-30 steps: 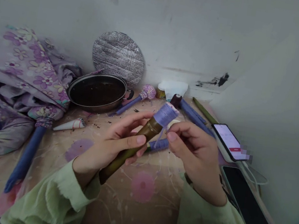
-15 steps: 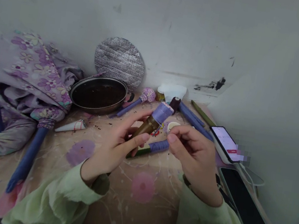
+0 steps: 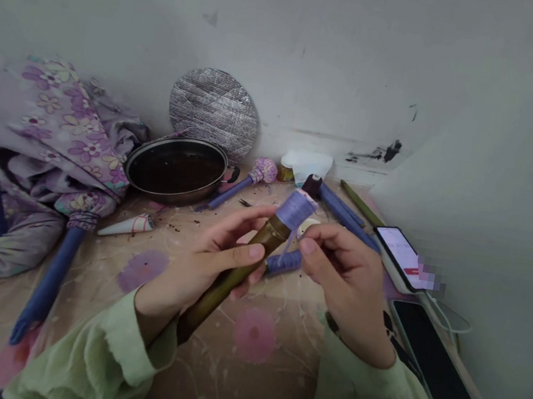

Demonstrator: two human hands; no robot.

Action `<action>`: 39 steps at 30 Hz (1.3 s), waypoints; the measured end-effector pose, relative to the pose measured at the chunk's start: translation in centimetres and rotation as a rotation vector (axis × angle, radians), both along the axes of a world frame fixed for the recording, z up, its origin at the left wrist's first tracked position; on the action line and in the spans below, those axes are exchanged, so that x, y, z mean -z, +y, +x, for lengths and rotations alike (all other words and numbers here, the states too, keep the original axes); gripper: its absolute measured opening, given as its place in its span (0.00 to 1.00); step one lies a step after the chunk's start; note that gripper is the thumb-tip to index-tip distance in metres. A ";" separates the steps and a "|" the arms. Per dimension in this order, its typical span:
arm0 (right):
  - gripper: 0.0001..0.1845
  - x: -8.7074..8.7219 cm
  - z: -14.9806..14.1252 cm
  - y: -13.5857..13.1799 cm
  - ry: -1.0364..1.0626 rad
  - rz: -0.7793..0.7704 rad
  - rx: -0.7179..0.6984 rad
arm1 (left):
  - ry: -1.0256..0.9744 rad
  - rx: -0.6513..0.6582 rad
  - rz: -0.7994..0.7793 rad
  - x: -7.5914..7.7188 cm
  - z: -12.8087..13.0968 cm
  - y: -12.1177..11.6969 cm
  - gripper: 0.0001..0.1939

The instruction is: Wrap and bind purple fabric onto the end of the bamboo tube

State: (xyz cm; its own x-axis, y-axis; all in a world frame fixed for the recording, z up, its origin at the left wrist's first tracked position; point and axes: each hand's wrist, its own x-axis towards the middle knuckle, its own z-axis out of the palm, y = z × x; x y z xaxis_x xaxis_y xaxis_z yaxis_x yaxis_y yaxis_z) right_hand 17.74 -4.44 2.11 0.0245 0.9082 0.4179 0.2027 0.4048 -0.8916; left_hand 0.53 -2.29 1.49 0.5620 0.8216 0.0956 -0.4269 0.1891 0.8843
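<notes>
The bamboo stick [image 3: 223, 284] is tilted above the middle of the table [image 3: 295, 339], its lower end toward the front edge, purple thread [image 3: 295, 209] wound around its upper end. The left hand [image 3: 199, 260] grips the shaft; the right hand [image 3: 354, 284] has thumb and forefinger pinched, seemingly on the purple thread. Slack tension or a slipping pinch could loosen the winding, and a turning shaft could skew it. The loose strand might snag on the wrapped piece [image 3: 284, 262] beneath. Farther out, a dark spool [image 3: 312, 185] stands toward the back edge.
</notes>
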 end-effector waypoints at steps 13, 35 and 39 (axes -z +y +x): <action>0.05 1.4 -1.1 1.1 -0.014 0.012 -0.064 | 0.192 0.003 0.019 1.5 0.0 0.6 0.15; 0.08 11.5 -0.9 2.2 -0.535 -0.049 0.005 | 0.173 -0.492 0.382 -1.0 -5.2 -1.5 0.11; 0.16 13.4 1.0 2.6 -0.708 -0.065 -0.071 | 0.043 -0.533 0.396 -2.4 -6.2 -2.6 0.13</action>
State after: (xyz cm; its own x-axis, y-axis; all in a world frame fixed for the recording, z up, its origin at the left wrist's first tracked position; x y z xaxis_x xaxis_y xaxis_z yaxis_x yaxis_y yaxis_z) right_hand 18.74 -1.82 -11.24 -0.2932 0.9210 0.2566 0.7167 0.3894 -0.5786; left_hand -5.68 -4.90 3.88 0.0990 0.8954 0.4341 -0.3352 -0.3807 0.8618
